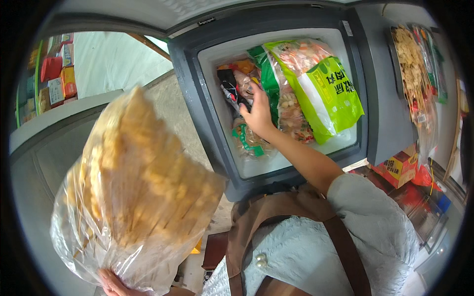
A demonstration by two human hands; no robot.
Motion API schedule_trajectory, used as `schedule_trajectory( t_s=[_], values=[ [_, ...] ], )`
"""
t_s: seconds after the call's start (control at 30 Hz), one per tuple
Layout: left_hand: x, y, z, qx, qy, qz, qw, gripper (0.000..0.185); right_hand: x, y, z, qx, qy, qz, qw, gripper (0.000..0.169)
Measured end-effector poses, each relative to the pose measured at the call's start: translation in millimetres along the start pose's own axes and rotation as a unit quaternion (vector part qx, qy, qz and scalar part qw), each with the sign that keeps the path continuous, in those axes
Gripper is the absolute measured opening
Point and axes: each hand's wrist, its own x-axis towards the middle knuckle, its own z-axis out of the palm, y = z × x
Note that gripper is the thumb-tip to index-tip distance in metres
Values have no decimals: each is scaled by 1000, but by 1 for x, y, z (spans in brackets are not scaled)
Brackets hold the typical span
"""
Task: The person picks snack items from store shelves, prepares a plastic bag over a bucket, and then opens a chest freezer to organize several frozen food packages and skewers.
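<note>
My left hand (113,283) grips the gathered lower end of a large clear plastic bag (148,251). Inside it are many skewers of yellowish food (148,166), blurred, lifted beside the freezer. My right hand (258,114) reaches into an open chest freezer (202,107), its fingers and thumb against a black and red package (229,87) and a clear-wrapped item (244,83). Whether the fingers close on either one is not clear. Right of that hand lie a dark green and clear bag of food (287,100) and a bright green printed bag (329,96). Below it sits a clear pack with green print (250,138).
The raised freezer lid (122,11) spans the top. At right, a tray of skewers (409,55) rests on a grey surface, above a red and yellow carton (398,166). Shelved boxes (63,77) stand at far left. I wear a brown apron (281,207).
</note>
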Motion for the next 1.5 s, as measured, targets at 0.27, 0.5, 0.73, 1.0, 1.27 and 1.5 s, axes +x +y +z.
schedule_trajectory(
  t_s=[0.27,0.5,0.73,1.0,1.27,1.5],
  values=[
    [44,68,37,-225,-36,-88,970,35,-24,36,-6,-69,-174,103,977,63],
    [19,122,5,-8,22,47,999,55,19,30,99,-181,-124,166,961,35],
    [31,119,58,61,2,43,997,45,47,75,61,-64,-64,201,975,15],
    [43,130,81,-50,-5,8,999,44,43,63,116,93,15,199,975,60],
    [16,219,133,-144,-40,-133,980,39,47,92,39,389,-321,353,788,62],
    [-12,218,201,-341,-275,-103,893,25,0,-19,-114,287,-75,42,954,53]
  ],
)
